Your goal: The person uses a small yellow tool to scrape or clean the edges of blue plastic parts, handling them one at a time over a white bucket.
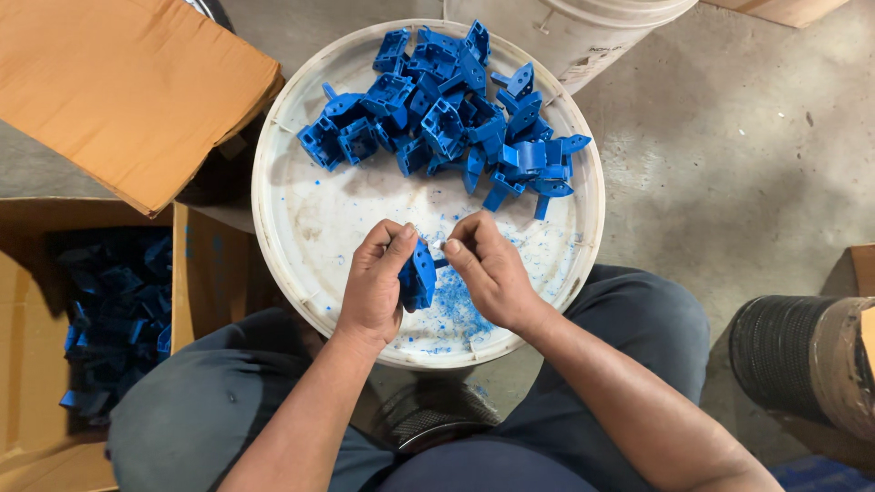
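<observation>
My left hand (374, 282) grips a blue plastic part (419, 276) over the near half of a round white lid (273, 237). My right hand (488, 269) pinches at the right edge of the same part; whether it holds a small tool I cannot tell. A heap of several blue plastic parts (451, 114) lies on the far half of the lid. Blue shavings (456, 314) are scattered on the lid under my hands.
An open cardboard box (27, 364) at the left holds several blue parts (114, 319). A cardboard flap (118, 87) lies at the upper left. A white bucket (583, 27) stands behind the lid. A dark ribbed roll (788, 351) sits at the right on the concrete floor.
</observation>
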